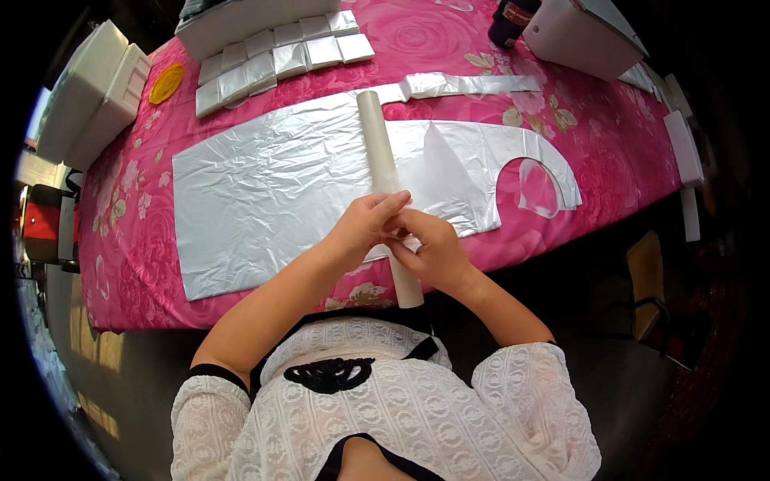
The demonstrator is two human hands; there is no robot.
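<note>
A thin silvery-white plastic apron (pixel 265 192) lies spread over the table, its curved neck cut-out and strap toward the right and far side. Across its middle rests a long beige roll (pixel 374 132), its near end sticking out past the table edge. My left hand (pixel 365 227) and my right hand (pixel 435 250) meet over the lower part of this roll. Their fingers are pinched together at what looks like a piece of clear film (pixel 425 172), which spreads over the apron beside the roll. The fingertips partly hide the film's edge.
Flat folded silvery packets (pixel 289 60) lie in rows at the far left, by a white box (pixel 257 22). More white boxes stand left (pixel 92 96) and far right (pixel 581 36). A dark bottle (pixel 512 20), a yellow oval object (pixel 166 83) and a chair (pixel 646 284) are around.
</note>
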